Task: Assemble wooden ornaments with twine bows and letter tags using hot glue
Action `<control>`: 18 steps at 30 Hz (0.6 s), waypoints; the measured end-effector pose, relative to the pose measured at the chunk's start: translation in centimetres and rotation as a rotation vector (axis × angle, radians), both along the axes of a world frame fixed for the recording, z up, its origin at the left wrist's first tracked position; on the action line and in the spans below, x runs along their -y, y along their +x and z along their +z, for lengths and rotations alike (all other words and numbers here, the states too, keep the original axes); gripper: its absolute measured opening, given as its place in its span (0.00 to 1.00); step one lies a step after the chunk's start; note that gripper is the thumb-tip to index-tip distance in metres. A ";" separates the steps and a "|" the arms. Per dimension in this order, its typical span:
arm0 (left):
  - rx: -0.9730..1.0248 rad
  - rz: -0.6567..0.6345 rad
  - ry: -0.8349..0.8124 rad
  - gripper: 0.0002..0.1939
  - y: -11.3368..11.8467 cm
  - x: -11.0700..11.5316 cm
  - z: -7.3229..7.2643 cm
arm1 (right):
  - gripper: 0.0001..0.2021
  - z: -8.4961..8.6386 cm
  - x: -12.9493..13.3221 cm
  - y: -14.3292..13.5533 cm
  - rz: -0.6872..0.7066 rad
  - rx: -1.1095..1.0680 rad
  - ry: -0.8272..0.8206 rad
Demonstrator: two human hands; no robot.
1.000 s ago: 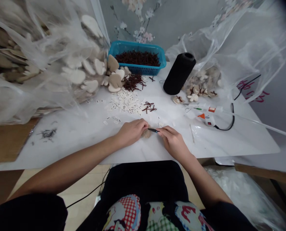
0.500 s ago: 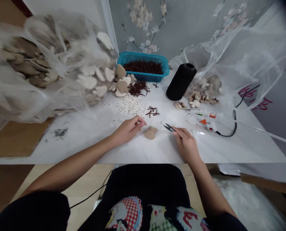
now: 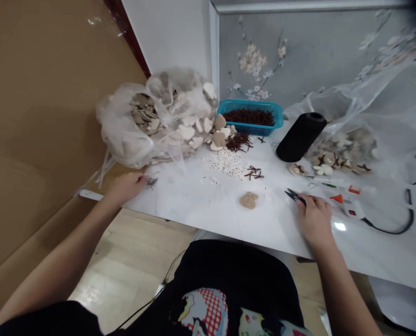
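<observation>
My left hand [image 3: 129, 186] is at the table's left end, its fingertips pinched beside a small heap of dark thread scraps [image 3: 152, 182]. Anything between those fingertips is too small to see. In my right hand [image 3: 315, 215] are thread snips [image 3: 293, 194], resting low over the table with their blades pointing left and slightly apart. Between the hands a beige felt piece [image 3: 249, 200] lies flat on the white surface, touched by neither hand. Just behind it are several brown ribbon bows [image 3: 254, 172] and a scatter of small white labels [image 3: 229, 162].
A blue basket [image 3: 279, 116] of brown bows stands at the back. Clear bags [image 3: 115, 126] of felt pieces fill the back left. A black thread cone [image 3: 300, 137] leans right of centre, near finished bow-trimmed pieces [image 3: 328, 161]. A white glue gun [image 3: 351, 209] with a cord lies right.
My left hand has moved from beside the felt piece to the thread scraps at far left. The view has swung left. My right hand still holds the snips.
</observation>
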State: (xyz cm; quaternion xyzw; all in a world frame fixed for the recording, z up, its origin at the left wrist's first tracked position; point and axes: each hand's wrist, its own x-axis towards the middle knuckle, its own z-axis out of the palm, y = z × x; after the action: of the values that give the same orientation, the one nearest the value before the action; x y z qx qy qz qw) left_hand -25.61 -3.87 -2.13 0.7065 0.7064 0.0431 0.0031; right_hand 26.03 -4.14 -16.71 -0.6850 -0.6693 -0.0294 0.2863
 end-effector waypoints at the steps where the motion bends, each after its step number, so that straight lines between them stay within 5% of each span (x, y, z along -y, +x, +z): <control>1: 0.001 0.000 0.014 0.17 -0.2 0.2 0.1 | 0.20 0.0 0.1 -0.1 -0.003 0.006 -0.007; 6: 0.026 -0.016 0.045 0.12 0.0 0.3 1.1 | 0.23 1.0 1.4 -0.3 0.010 -0.049 0.050; 10: 0.025 -0.033 -0.006 0.18 1.1 -0.3 1.9 | 0.25 2.0 3.8 -0.2 -0.043 -0.211 0.185; 13: 0.120 -0.112 -0.010 0.18 4.1 -0.7 1.5 | 0.24 2.4 5.7 0.5 -0.172 -0.327 0.253; 18: 0.170 -0.408 0.270 0.15 12.3 -0.6 0.0 | 0.25 2.8 7.1 2.4 -0.369 -0.528 0.445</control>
State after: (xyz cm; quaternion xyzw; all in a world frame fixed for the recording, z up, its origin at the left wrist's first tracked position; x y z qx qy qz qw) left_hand -13.35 -3.31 -2.15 0.8221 0.5344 0.1948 -0.0232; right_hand 28.43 -11.27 -13.86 -0.6991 -0.4156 -0.0475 0.5800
